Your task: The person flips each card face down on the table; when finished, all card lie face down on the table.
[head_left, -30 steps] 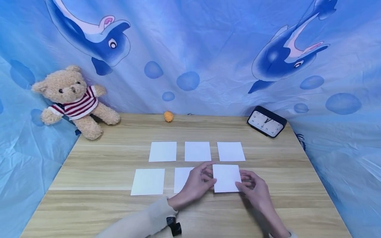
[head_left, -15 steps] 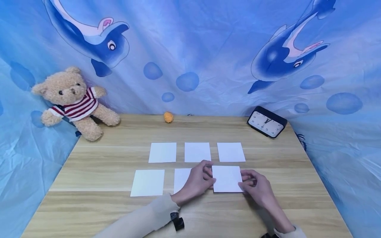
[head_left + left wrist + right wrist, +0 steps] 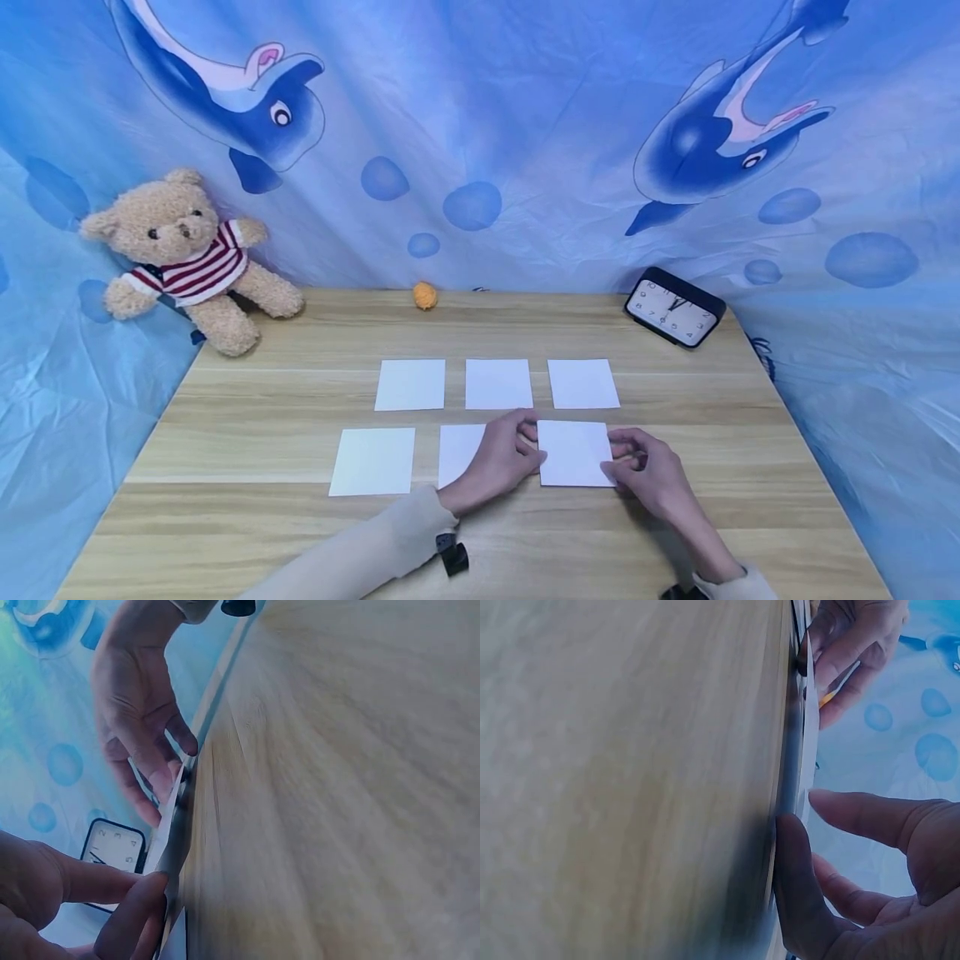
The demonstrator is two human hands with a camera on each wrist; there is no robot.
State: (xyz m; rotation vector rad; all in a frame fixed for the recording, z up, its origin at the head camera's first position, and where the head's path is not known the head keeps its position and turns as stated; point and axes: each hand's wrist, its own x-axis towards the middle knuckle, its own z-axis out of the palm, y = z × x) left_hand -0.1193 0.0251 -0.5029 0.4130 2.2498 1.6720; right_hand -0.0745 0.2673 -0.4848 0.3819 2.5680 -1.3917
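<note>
A white square card point(image 3: 575, 453) lies between my two hands, very near the tabletop. My left hand point(image 3: 498, 458) pinches its left edge; in the left wrist view, the left fingers point(image 3: 131, 907) have thumb and fingertips on either side of it. At the right edge my right hand point(image 3: 652, 475) holds it, and the right wrist view shows the thumb and fingers point(image 3: 795, 870) about the thin edge. A second white card point(image 3: 459, 450) is partly covered by the left hand. Another card point(image 3: 372, 462) lies at the left of this front row.
Behind lie three more cards in a row: left point(image 3: 410, 385), middle point(image 3: 498, 384) and right point(image 3: 583, 383). On the wooden table point(image 3: 247, 533) are a teddy bear point(image 3: 187, 258), an orange ball point(image 3: 424, 296) and a black clock point(image 3: 675, 307). A blue dolphin-printed curtain point(image 3: 510, 100) hangs behind.
The card and both hands have shifted slightly downward in the head view. The right hand has moved a little to the right. The other cards lie where they were.
</note>
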